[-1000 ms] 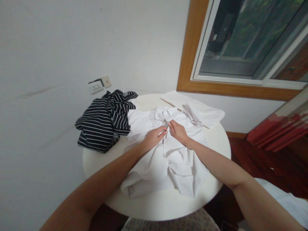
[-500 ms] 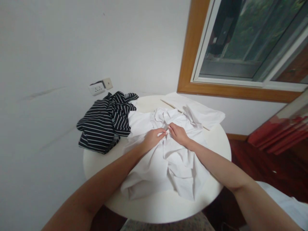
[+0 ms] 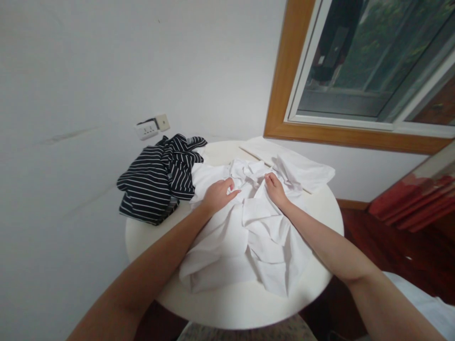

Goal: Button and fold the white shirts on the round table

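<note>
A crumpled white shirt [image 3: 227,251] is spread over the round white table [image 3: 231,312], its folds bunched up in the middle. My right hand [image 3: 275,189] pinches an edge of the shirt near its upper part and holds it slightly raised. Over on the other side of the opening, my left hand [image 3: 218,195] rests against the cloth, thumb and forefinger apart with nothing visible between them. The left hand's other fingers are curled and partly hidden.
A black garment with white stripes [image 3: 147,184] lies heaped at the table's left, against the wall. Flat white cloth [image 3: 302,166] lies at the back right, beneath the wood-framed window [image 3: 275,109]. A wall socket [image 3: 146,130] is above the striped heap, and a red curtain [image 3: 415,203] hangs at right.
My hands were together at the shirt's middle and have moved apart. The right one has drawn cloth to the right; the left has let go and shifted slightly left.
</note>
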The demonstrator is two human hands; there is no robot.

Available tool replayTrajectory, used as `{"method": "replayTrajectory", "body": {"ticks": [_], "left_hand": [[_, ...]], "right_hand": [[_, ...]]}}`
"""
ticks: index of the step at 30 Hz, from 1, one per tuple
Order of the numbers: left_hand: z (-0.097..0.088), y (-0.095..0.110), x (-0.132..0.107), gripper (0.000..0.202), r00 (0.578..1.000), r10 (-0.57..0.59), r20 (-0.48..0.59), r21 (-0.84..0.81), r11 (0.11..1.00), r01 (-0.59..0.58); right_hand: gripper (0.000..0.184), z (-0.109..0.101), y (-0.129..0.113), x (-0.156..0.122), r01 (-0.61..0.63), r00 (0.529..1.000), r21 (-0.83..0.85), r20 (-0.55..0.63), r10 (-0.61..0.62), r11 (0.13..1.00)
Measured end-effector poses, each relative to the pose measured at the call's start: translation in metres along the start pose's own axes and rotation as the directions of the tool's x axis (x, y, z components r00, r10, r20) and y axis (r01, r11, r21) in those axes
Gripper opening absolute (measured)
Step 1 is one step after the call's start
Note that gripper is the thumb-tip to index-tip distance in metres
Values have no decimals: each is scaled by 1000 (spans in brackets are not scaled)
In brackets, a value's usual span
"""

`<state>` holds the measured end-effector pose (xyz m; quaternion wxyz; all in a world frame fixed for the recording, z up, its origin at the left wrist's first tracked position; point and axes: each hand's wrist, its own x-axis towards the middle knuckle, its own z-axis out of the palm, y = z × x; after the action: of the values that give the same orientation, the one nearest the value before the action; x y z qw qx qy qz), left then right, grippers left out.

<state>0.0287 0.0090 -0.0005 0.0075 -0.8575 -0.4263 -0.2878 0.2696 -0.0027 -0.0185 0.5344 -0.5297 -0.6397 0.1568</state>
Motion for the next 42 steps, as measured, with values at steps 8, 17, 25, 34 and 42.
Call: {"method": "replayTrajectory", "body": {"ticks": [8, 17, 25, 34, 42], "left_hand": [[0, 0, 0, 12, 994, 85, 63, 74, 993, -89], [1, 0, -1, 13, 994, 77, 77, 61, 995, -82], [3, -1, -1, 15, 993, 85, 80, 45, 995, -89], [1, -1, -2, 17, 993, 82, 89, 75, 993, -89], [3, -2, -2, 17, 991, 87, 103, 102, 990, -97]], "right_hand": [[29, 0, 5, 2, -24, 1000, 36, 2, 23, 999], [28, 0, 3, 1, -15, 1000, 39, 8, 14, 999], [30, 0, 2, 0, -8, 1000, 30, 10, 7, 1000], [29, 0, 1, 0, -12, 1000, 34, 14, 11, 999], [30, 1, 3, 0, -12, 1000, 52, 10, 12, 999]]}}
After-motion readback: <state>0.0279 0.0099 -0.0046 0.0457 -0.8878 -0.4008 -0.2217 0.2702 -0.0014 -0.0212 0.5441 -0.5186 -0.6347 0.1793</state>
